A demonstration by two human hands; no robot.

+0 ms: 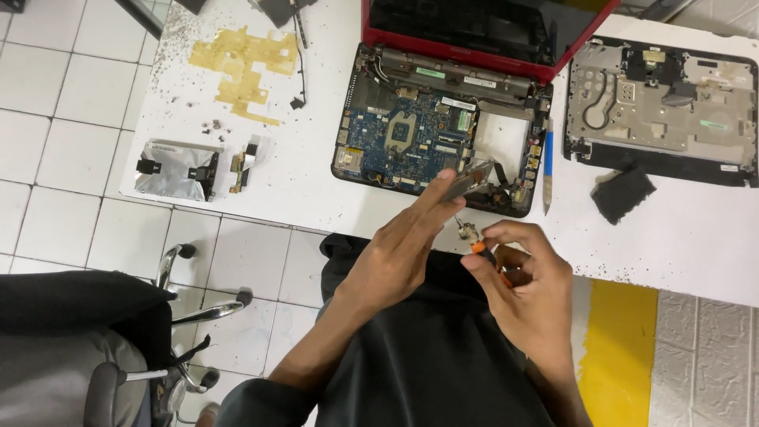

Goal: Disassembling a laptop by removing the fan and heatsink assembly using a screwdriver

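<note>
White table with opened laptop, detached cover, foil-wrapped drive.

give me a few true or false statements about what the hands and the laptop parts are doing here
1. The left hand holds a flat silvery metal part over the near edge of the opened laptop. True.
2. The right hand is empty. False: it holds a screwdriver with an orange grip, tip pointing up toward the metal part.
3. The laptop's circuit board is covered by its keyboard. False: the blue board lies exposed.
4. A detached cover panel lies on the table to the right of the laptop. True.
5. The blue-handled tool is in the left hand. False: it lies on the white table beside the laptop.
</note>
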